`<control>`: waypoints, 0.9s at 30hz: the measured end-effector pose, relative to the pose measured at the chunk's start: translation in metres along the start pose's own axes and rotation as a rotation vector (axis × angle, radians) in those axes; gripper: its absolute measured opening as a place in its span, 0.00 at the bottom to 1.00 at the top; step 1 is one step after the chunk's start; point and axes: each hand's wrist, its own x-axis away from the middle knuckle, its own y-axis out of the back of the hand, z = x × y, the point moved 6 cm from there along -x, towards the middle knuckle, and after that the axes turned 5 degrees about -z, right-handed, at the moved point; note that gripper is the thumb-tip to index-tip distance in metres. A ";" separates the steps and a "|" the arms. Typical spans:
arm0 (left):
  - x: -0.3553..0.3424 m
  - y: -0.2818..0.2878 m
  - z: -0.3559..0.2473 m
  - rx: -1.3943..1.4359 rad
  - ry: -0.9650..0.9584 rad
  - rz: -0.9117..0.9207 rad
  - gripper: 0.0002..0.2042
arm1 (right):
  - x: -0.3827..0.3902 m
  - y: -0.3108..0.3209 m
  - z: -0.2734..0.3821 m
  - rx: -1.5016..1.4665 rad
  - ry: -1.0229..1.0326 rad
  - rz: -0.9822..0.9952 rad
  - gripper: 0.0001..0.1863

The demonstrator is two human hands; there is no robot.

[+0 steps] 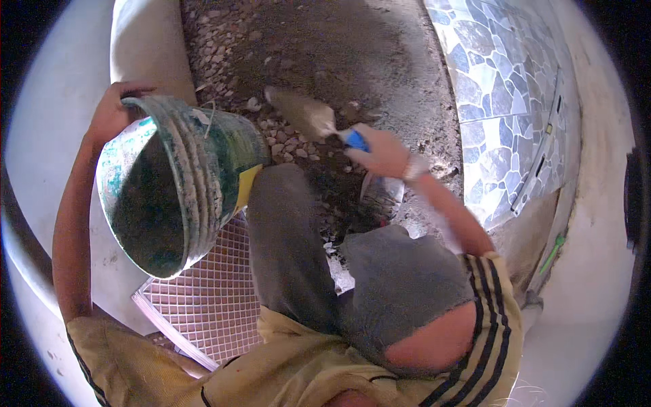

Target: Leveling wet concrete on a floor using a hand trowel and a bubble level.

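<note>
Below, gravelly soil (319, 47) beside stone-patterned tiles (500, 102), right grip (383, 150) closed round trowel (305, 115), left grip (112, 115) curled round bucket (234, 139).

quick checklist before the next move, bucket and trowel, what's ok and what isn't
1. Left hand on the bucket: ok, it holds the upper edge.
2. Bucket upright: not ok, it is tipped with its mouth turned toward the person.
3. Bucket's contents: cannot tell, the inside is in deep shadow.
4. Right hand on the trowel: ok, it grips the blue handle.
5. Trowel blade clear of the gravel: cannot tell, it shows over the ground but the gap is unclear.
6. Bucket clear of the gridded sheet: cannot tell, they overlap in view.
</note>
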 end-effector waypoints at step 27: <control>-0.022 0.010 -0.003 -0.033 -0.160 -0.012 0.18 | -0.118 0.057 0.080 -0.384 -0.162 0.061 0.19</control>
